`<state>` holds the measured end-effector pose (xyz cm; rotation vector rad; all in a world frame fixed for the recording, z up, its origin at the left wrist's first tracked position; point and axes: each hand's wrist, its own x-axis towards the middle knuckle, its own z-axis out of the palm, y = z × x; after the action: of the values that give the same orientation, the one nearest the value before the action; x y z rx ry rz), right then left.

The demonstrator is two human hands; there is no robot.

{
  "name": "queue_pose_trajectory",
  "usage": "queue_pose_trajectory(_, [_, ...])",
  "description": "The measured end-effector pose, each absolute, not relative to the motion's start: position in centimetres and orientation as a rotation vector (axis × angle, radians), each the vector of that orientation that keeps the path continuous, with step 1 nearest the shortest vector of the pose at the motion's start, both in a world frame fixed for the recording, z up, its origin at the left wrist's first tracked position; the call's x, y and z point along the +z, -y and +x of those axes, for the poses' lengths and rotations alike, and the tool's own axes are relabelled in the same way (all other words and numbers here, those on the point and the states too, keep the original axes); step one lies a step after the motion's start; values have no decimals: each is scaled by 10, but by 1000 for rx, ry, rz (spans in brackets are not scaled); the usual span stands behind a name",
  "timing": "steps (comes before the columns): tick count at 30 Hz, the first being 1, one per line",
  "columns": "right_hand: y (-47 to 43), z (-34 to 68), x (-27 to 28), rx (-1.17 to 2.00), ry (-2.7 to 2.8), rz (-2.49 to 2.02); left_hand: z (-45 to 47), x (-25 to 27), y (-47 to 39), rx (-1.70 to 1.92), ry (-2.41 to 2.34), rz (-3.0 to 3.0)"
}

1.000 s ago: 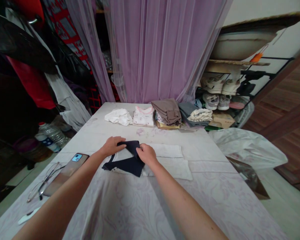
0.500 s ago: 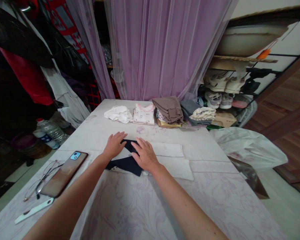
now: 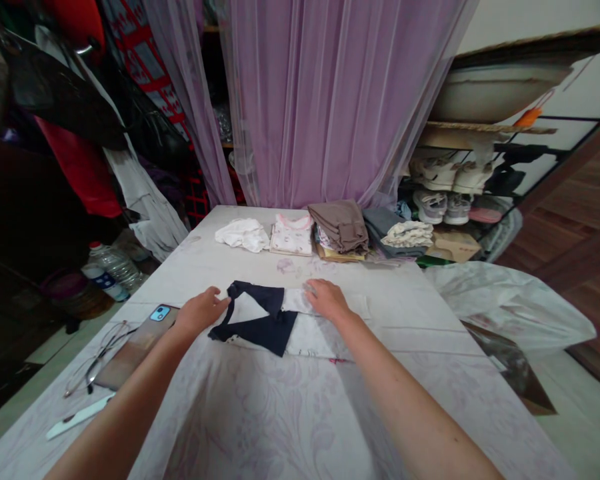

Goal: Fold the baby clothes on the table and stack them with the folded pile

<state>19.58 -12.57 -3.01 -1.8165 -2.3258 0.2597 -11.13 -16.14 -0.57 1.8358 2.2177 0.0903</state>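
Note:
A small garment with a navy yoke and white body (image 3: 265,333) lies spread on the table before me, its neck opening toward the left. My left hand (image 3: 203,312) is at the neck end, fingers apart, with the fingertips beside the dark neck band. Resting on the upper white part is my right hand (image 3: 326,300), palm down with its fingers slightly bent and spread. Part of the white cloth is hidden under the right hand and forearm.
Along the far table edge sit a crumpled white cloth (image 3: 243,235), a folded pink-trimmed shirt (image 3: 291,237), brown folded clothes (image 3: 339,223) and dark folded clothes (image 3: 385,230). At the left lie a phone (image 3: 135,350), eyeglasses (image 3: 97,360) and a pale flat handle-like item (image 3: 77,415).
My left hand has moved left off the dark cloth to the neck edge. My right hand has slid right from the navy part onto the white part. More of the garment's neck shows.

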Motion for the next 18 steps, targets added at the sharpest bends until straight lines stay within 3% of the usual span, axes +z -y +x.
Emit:
queue_pose_trajectory(12, [118,298,-26,413,2415,-2095,-97,-16,149,56,-2006,1748])
queue_pose_trajectory(18, [128,305,-33,356,2414,-1943,-87,-23,154,414,-2061,1753])
